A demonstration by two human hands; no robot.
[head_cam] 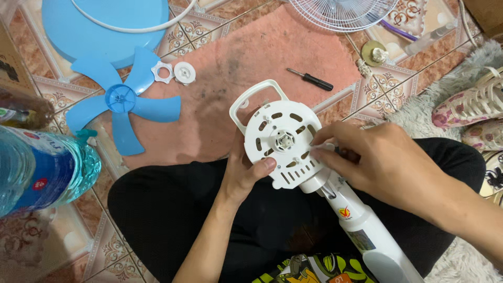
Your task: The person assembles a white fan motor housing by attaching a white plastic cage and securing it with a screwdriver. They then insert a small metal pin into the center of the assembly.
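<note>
Nearest the lens, a clear blue plastic water bottle (39, 175) lies at the left edge, well to the left of both grips. The person sits cross-legged in black trousers (173, 209) with a white fan motor housing (285, 139) across the lap, its round slotted face turned up and its white neck (361, 225) running down and right toward the lower edge of the frame. The left hand (243, 175) grips the lower left rim of the housing, thumb pressed on the face and fingers hidden beneath. The right hand (380, 160) is closed, fingertips pinched at the right rim of the housing face on a small dark item that is mostly hidden; what that item is cannot be determined. At the centre of the face, between the two grips, sits a white hub (284, 140). A white carry handle (251, 102) arches off the housing just above the left grip. Beyond the grips, on a stained pink mat (236, 63) over patterned floor tiles (112, 246), lies a black-handled screwdriver (310, 79). Up and left of the left grip lie a blue fan blade (121, 99), a white ring nut (162, 72) and a white round cap (184, 73), the last two just beside each other. A blue disc base (99, 26) lies beyond them. A white wire grille (340, 11) sits at the top edge, above the right grip. Pale patterned shoes (471, 107) rest well to the right
</note>
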